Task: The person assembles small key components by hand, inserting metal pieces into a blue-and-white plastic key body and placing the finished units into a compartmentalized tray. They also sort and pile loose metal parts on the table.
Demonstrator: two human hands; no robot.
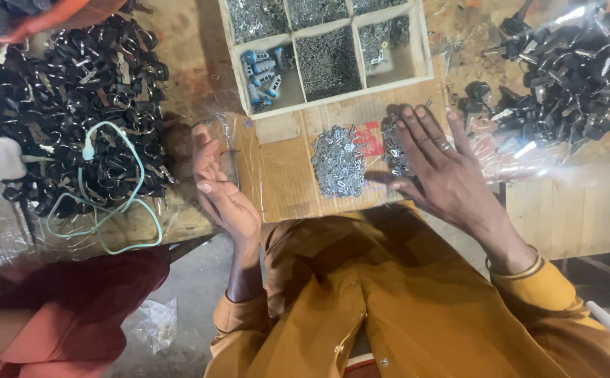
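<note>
My left hand [220, 183] is held on edge at the left side of a brown cardboard sheet [287, 178], fingers apart and empty. My right hand [436, 168] hovers flat, fingers spread, over the right side of the sheet and covers part of a small pile of metal clips [393, 148]. A larger pile of small silver metal clips [337, 161] lies on the cardboard between my hands, beside a red label [369, 138]. Neither hand holds anything.
A wooden divided tray [422, 49] with small metal parts and blue-capped pieces [261, 73] sits beyond the cardboard. Heaps of black plastic parts lie at left [74, 105] and right [571, 70]. A white charger [1, 157] with green cable rests on the left heap. Another person's red sleeve [60, 308] is at lower left.
</note>
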